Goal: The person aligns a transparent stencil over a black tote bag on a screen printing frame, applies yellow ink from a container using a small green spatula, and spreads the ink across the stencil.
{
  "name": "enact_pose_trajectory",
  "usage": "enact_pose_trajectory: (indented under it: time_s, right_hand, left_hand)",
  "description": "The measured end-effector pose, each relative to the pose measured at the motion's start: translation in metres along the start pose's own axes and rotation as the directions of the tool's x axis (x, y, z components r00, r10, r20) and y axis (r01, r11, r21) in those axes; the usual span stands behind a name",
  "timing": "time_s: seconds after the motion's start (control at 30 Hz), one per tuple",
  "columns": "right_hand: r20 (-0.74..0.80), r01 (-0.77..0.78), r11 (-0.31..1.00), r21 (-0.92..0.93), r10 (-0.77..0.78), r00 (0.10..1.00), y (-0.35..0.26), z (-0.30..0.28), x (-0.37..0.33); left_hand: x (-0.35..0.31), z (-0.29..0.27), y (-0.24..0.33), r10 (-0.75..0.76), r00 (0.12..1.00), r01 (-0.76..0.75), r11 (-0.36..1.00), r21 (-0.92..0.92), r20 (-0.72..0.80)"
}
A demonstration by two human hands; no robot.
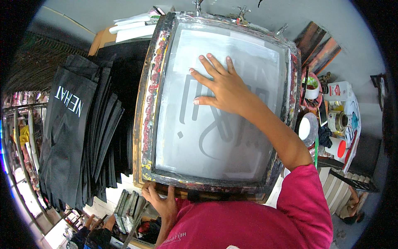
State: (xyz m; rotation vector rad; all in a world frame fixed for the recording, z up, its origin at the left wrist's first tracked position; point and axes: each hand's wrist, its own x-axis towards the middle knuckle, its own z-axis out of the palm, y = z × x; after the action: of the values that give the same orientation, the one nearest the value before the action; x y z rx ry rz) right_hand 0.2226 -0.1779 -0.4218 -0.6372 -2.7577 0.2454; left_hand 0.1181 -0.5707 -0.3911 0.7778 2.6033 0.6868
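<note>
A silk-screen printing frame (224, 184), its wooden border crusted with dried paint, lies in front of me. Its stretched mesh (244, 168) is pale grey and carries darker grey curved lettering shapes. My right hand (222, 87) is spread on the upper middle of the mesh, fingers apart, holding nothing. At the frame's near left corner, my left hand (162, 202) has its fingers bent over the lower edge, gripping it. What lies under the screen is hidden, apart from a strip of wooden board along the left and near sides.
Black fabric bags (68, 137) with white print are piled at left. Rolled white paper (134, 31) lies behind them. Metal clamps (242, 16) stand at the far edge. At right, a cluttered table holds jars (336, 121) and tubs (307, 126). Other people (97, 232) are at lower left.
</note>
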Motion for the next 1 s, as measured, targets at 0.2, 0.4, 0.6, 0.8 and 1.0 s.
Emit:
enact_pose_trajectory:
  time_s: [0.2, 0.4, 0.6, 0.8, 1.0]
  right_hand:
    - [-0.001, -0.005, 1.0, 0.011, 0.005, 1.0, 0.0, 0.001, -0.001]
    - [-0.017, -0.001, 1.0, 0.022, 0.001, 1.0, -0.001, 0.001, -0.002]
    - [-0.045, 0.01, 0.999, 0.039, -0.008, 0.999, 0.001, 0.004, -0.003]
    - [0.036, -0.024, 1.0, -0.02, 0.024, 0.999, 0.0, -0.001, -0.002]
    - [-0.017, 0.002, 1.0, 0.009, -0.002, 1.0, 0.0, -0.001, 0.0]
  left_hand:
    - [-0.004, 0.002, 0.009, -0.075, 0.994, 0.079, 0.996, -0.04, 0.082]
    - [-0.013, -0.001, 0.048, -0.208, 0.932, 0.296, 0.91, -0.29, 0.296]
    - [-0.013, -0.004, 0.077, -0.197, 0.891, 0.27, 0.954, -0.129, 0.41]
    - [0.001, -0.006, 0.052, -0.321, 0.693, 0.529, 0.835, -0.152, 0.646]
    - [0.012, -0.007, 0.049, -0.309, 0.581, 0.623, 0.764, -0.167, 0.753]
